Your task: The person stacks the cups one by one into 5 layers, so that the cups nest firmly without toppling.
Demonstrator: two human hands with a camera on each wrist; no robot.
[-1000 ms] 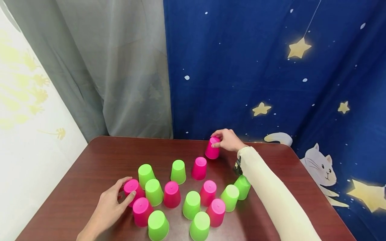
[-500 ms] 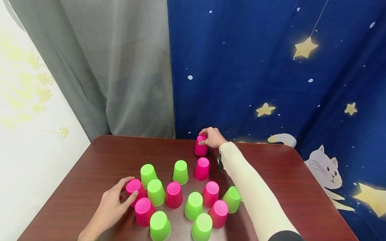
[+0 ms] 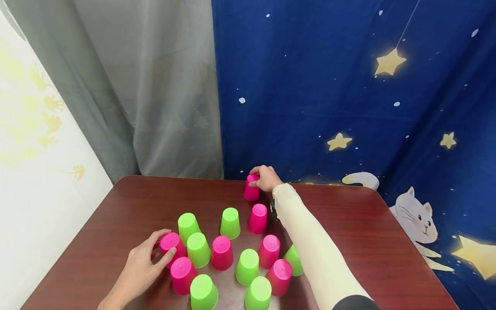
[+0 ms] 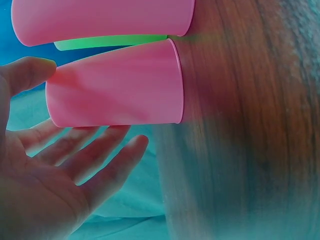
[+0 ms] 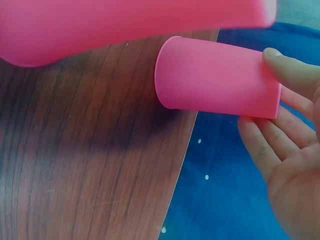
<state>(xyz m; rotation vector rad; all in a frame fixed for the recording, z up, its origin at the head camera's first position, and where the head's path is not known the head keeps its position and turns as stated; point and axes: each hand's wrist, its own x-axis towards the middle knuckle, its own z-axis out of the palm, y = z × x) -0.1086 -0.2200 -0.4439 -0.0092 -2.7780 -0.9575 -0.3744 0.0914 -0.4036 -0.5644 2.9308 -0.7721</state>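
My right hand (image 3: pixel 266 178) pinches a pink cup (image 3: pixel 251 189) near its closed top, by the table's far edge. In the right wrist view the thumb (image 5: pixel 290 70) presses one side of that cup and the fingers lie against the other. Its rim is at or close to the wood; I cannot tell whether it touches. At the left, my left hand (image 3: pixel 141 265) holds another pink cup (image 3: pixel 170 243) between thumb and fingers, and this cup (image 4: pixel 117 87) stands upside down on the table. A second pink cup (image 3: pixel 183 275) stands right beside it.
Several upside-down green cups, such as one (image 3: pixel 230 224) at centre, and several pink ones (image 3: pixel 257 218) stand scattered over the brown table (image 3: pixel 155 193). My right sleeve (image 3: pixel 314 241) passes over the right side, partly covering a green cup (image 3: pixel 294 261). Curtains (image 3: pixel 290 86) hang behind.
My right hand has moved left along the far edge with the pink cup, now behind the other far pink cup. The left hand keeps its place.
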